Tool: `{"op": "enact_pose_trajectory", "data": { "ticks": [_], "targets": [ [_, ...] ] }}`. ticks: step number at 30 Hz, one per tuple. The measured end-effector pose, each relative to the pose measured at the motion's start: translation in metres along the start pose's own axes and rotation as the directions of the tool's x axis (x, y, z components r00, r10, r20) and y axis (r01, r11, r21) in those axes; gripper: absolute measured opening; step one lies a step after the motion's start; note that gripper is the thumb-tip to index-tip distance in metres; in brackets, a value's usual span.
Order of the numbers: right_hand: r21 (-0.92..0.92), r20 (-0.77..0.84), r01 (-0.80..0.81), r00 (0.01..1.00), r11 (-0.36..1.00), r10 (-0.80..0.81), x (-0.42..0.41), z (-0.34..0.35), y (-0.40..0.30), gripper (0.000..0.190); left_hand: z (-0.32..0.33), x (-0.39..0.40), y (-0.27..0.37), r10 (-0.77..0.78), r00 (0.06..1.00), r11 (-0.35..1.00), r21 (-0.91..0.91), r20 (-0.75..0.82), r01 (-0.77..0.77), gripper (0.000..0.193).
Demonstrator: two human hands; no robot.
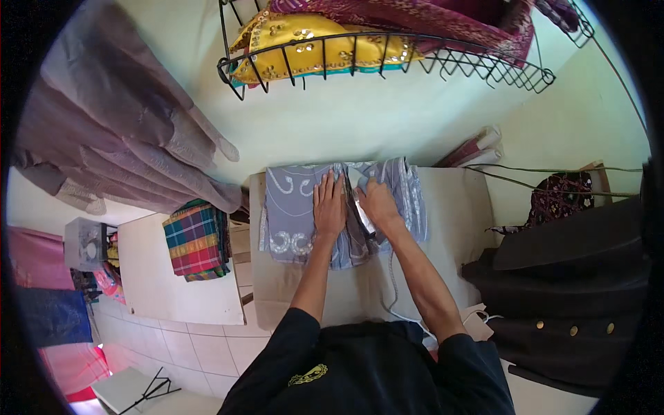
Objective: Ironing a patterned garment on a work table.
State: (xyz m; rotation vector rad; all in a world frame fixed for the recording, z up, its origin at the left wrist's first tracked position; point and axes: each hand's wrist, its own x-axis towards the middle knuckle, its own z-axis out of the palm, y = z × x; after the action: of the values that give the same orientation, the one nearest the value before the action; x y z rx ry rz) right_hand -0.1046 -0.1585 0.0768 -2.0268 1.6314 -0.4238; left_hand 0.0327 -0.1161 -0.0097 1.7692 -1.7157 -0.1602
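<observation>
A grey-purple patterned cloth (293, 207) with pale scroll designs lies spread on a beige padded ironing surface (290, 295). My left hand (330, 202) rests flat on it, fingers stretched towards the far edge. Just to the right, my right hand (379, 203) grips an electric iron (364, 215), whose shiny side shows beside a darker strip of the cloth. Its handle is mostly hidden under my fingers. From the iron's near end, a braided cord (392, 280) runs down towards my body.
Left stands a white table (150, 290) with a folded plaid cloth stack (194, 241). Overhead, a black wire rack (337, 44) holds yellow and maroon fabrics. A mauve garment (119, 119) hangs at left, a dark buttoned garment (565, 290) at right. Green cords (550, 168) cross the right side.
</observation>
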Motion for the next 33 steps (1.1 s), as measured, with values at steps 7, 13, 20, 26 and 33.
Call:
{"op": "enact_pose_trajectory", "data": {
  "ticks": [7, 13, 20, 26, 33],
  "targets": [
    [-0.105, -0.117, -0.110, 0.988, 0.988, 0.097, 0.024, 0.013, -0.001, 0.037, -0.010, 0.007, 0.014, -0.009, 1.000, 0.994, 0.112, 0.017, 0.007, 0.044],
    [-0.331, -0.126, -0.130, 0.988, 0.935, 0.092, 0.010, -0.014, 0.032, 0.034, 0.000, 0.004, 0.006, 0.029, 0.999, 0.987, 0.159, -0.031, -0.024, 0.048],
    [-0.206, -0.283, -0.208, 0.948, 0.956, 0.146, 0.024, -0.031, 0.072, 0.037, 0.003, 0.000, 0.010, 0.012, 1.000, 0.987, 0.163, -0.019, -0.009, 0.048],
    [-0.132, -0.246, -0.194, 0.956, 0.972, 0.158, 0.018, -0.032, 0.074, 0.040, 0.001, 0.001, 0.010, 0.023, 1.000, 0.988, 0.156, -0.009, -0.021, 0.048],
    [-0.131, -0.168, -0.179, 0.973, 0.975, 0.157, 0.009, -0.033, 0.072, 0.039, 0.005, 0.006, 0.004, 0.050, 0.999, 0.991, 0.125, -0.019, -0.047, 0.049]
  ]
}}
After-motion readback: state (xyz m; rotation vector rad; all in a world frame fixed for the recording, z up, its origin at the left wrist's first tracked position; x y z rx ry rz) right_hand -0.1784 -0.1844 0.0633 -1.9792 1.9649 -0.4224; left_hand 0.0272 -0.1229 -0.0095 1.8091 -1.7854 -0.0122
